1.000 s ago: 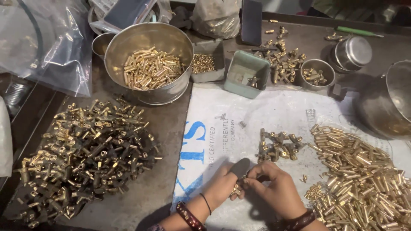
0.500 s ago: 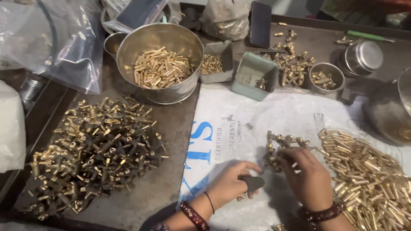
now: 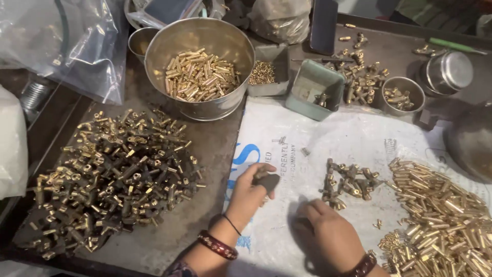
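Down at the near edge of the bench, my left hand [image 3: 249, 191] is closed around a small dark fitting [image 3: 267, 181], its end poking out past my fingertips. It sits over the left edge of a white woven sack [image 3: 353, 141] spread flat as a work mat. My right hand [image 3: 328, 233] rests palm down on the sack, fingers loosely curled (I cannot tell whether anything is under them). Just beyond its fingertips lies a small cluster of brass pieces [image 3: 351, 182], and further right a broad heap of brass tubes [image 3: 443, 210]. Left of my left hand, past a strip of bare bench, spreads a big pile of brass fittings [image 3: 115, 174]. Ahead stands a steel bowl [image 3: 201, 65] of brass tubes.
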